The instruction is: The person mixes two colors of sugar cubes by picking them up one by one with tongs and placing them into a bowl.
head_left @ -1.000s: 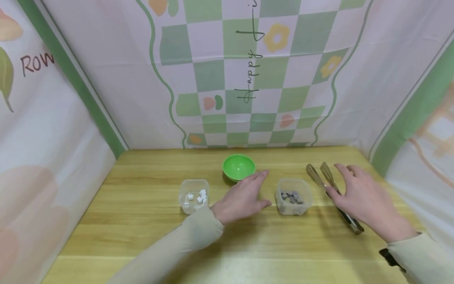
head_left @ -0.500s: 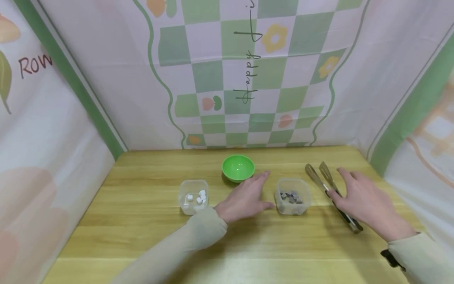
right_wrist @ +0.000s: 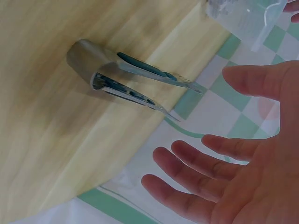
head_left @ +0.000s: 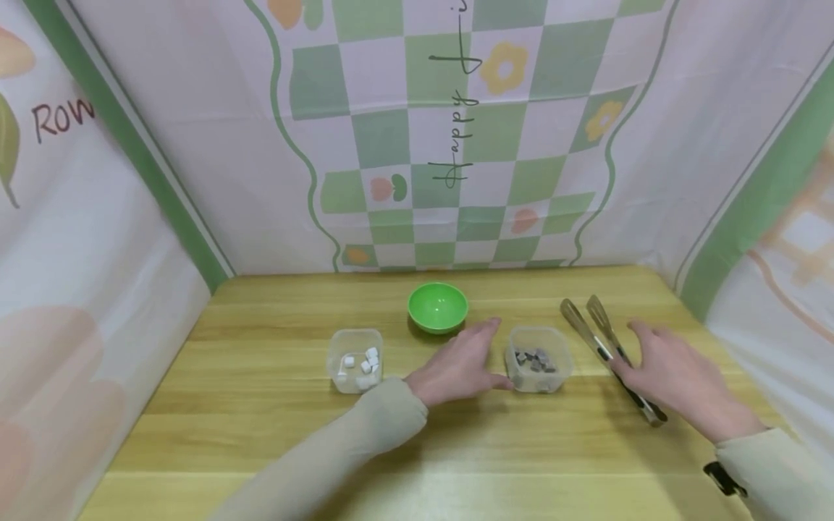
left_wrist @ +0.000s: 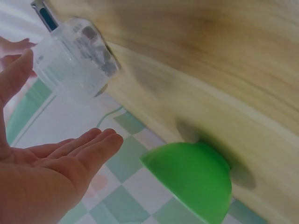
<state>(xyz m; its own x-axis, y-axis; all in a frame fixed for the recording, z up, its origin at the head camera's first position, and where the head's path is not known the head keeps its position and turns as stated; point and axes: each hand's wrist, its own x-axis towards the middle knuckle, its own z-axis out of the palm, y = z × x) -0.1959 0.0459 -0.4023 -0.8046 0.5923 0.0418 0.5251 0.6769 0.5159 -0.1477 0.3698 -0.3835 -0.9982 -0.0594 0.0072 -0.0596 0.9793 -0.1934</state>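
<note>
My left hand (head_left: 458,365) reaches toward a clear plastic tub (head_left: 539,380) of small grey cubes (head_left: 536,360), thumb and fingers spread at its left side. In the left wrist view that hand (left_wrist: 60,163) holds nothing, and the tub (left_wrist: 70,65) lies beyond the gap between thumb and fingers. Over the right part of the table, my right hand (head_left: 680,380) hovers with fingers apart beside metal tongs (head_left: 606,347) with dark grips. The right wrist view shows the tongs (right_wrist: 126,70) lying on the table, apart from the spread right hand (right_wrist: 233,163).
A green bowl (head_left: 438,308) stands at the back middle, just behind the left hand. Another clear tub (head_left: 355,344) with several white cubes (head_left: 368,362) sits to the left, near the left sleeve. A patterned cloth (head_left: 443,145) hangs behind the wooden table (head_left: 260,405).
My left hand has moved a little to the right, bringing its thumb up to the tub of grey cubes. My right hand has shifted slightly down from the tongs' tips.
</note>
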